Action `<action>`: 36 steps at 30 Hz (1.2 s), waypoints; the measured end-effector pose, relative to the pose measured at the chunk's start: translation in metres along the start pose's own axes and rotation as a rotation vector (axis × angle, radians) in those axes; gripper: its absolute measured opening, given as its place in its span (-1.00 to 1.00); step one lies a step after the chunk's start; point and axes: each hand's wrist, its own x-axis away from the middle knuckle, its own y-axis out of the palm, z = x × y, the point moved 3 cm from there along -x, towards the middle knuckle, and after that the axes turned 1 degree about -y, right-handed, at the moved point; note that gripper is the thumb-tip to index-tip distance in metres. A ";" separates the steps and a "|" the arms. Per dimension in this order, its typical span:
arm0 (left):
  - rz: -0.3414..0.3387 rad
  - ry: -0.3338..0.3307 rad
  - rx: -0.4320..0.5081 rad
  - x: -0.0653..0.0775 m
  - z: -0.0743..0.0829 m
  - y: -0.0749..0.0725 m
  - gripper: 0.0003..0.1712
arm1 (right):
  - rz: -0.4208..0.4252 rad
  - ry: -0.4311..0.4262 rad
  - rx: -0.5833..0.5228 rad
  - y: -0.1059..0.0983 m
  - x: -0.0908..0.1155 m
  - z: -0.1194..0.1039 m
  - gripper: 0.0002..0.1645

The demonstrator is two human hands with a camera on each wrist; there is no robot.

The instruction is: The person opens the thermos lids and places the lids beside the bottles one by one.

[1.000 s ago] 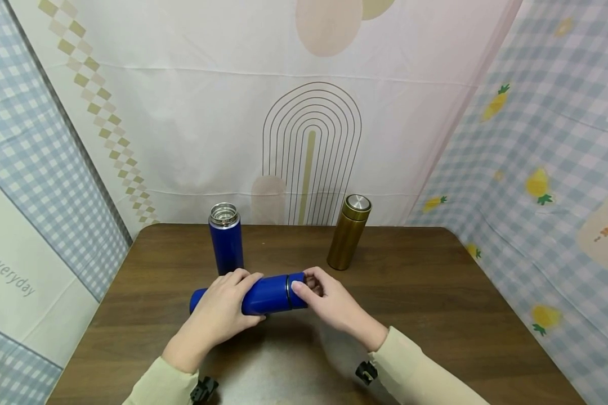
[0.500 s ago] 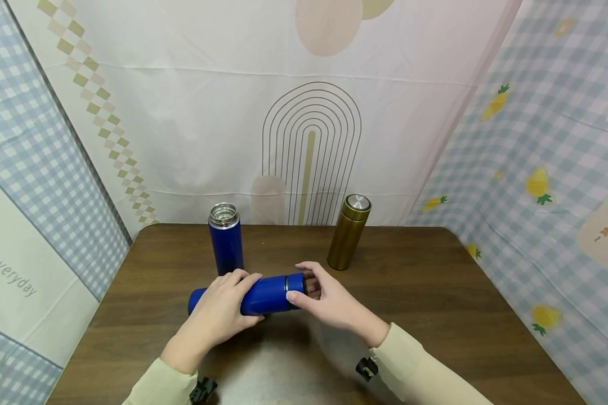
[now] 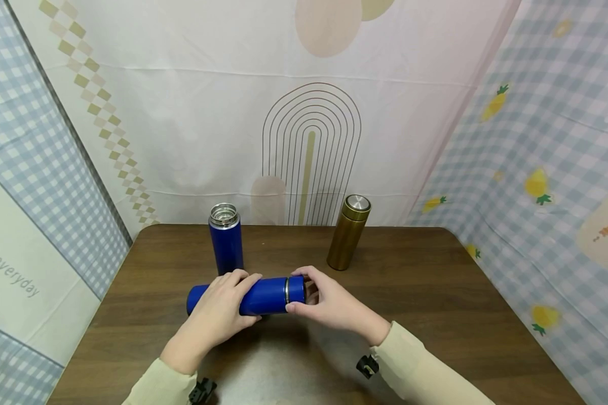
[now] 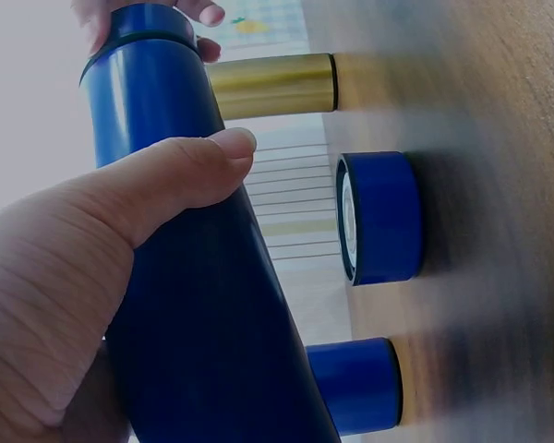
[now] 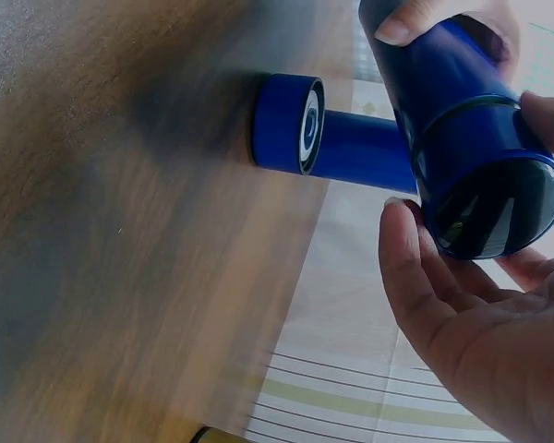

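Observation:
A blue thermos (image 3: 266, 296) lies sideways above the table, with my left hand (image 3: 218, 306) gripping its body. Thumb and fingertips of my right hand (image 3: 331, 301) hold its blue cap (image 3: 296, 289) at the rim, thumb on the near side. The right wrist view shows the cap's glossy black end (image 5: 499, 212). A dark ring marks the seam between cap and body. Behind the left hand stands a second blue thermos (image 3: 227, 247), uncapped, its steel mouth bare. Both wrist views show a loose blue cap (image 4: 388, 217) on the table, hollow side up; the head view hides it behind the held thermos.
Toward the back right, a gold thermos (image 3: 345, 242) with a silver-topped lid stands upright. The brown wooden table (image 3: 436, 315) ends at a white printed cloth (image 3: 208, 140), and blue checked cloth (image 3: 552, 169) hangs at the sides.
My right hand has shifted its hold round the cap: the thumb slid down toward the near side while the fingers spread over the top. The held thermos has levelled slightly and moved a little left.

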 end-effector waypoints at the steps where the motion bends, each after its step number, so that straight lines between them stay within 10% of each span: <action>1: -0.001 -0.003 0.001 0.000 0.000 0.000 -0.09 | -0.005 -0.006 -0.004 0.000 0.000 0.000 -0.28; 15: -0.045 -0.086 0.052 0.002 -0.011 -0.005 -0.09 | 0.107 -0.213 0.133 -0.004 0.004 -0.007 -0.20; 36: 0.046 -0.128 0.104 0.004 -0.016 -0.012 -0.11 | 0.181 -0.110 0.053 -0.007 0.007 0.009 -0.17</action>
